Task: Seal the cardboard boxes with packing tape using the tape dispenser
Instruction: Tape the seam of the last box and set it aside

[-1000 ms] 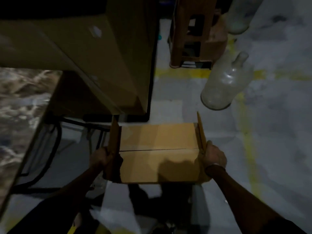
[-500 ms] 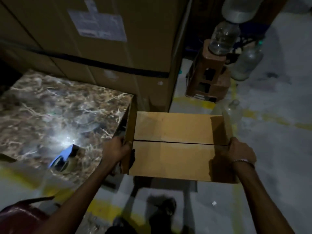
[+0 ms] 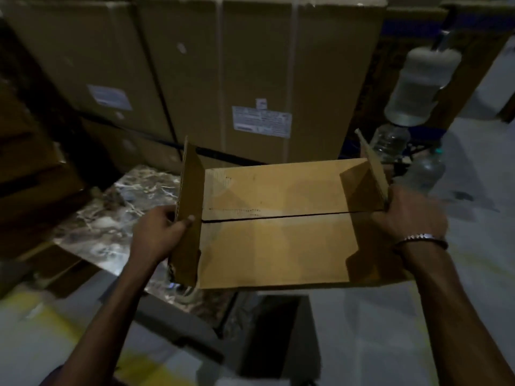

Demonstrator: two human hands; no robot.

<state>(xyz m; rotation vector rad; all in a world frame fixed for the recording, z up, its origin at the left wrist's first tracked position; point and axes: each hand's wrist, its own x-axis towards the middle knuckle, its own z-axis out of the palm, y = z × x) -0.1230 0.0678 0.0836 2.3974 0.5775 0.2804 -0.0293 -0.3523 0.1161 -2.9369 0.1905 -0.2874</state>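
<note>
Cardboard filled the grip on both sides: the left hand (image 3: 158,235) pinched the upright left end flap (image 3: 189,215) of the small tan corrugated cardboard box (image 3: 278,227), thumb on the inner face and fingers curled behind it, while the right hand (image 3: 409,215) clasped the foot of the right end flap (image 3: 373,174), its fingers wrapped out of sight round the box's far side. Holding by the two end flaps probably served to keep the box level and steady in the air, since nothing visibly supported it from beneath.

Between the hands, the two long flaps lay folded flat and met along a dark centre seam (image 3: 278,217) that bore no tape. The end flaps stood up, so that face was plainly unsealed.

Outward from the box, a brown veined marble-topped table (image 3: 111,218) sat just below and to its left, a likely place to set the box down for taping. Behind rose a wall of large brown cartons (image 3: 223,65) with white labels. To the right stood clear plastic water bottles (image 3: 418,87) on a pale floor with yellow markings (image 3: 390,344).

No tape dispenser could be seen, so sealing appeared not yet begun.
</note>
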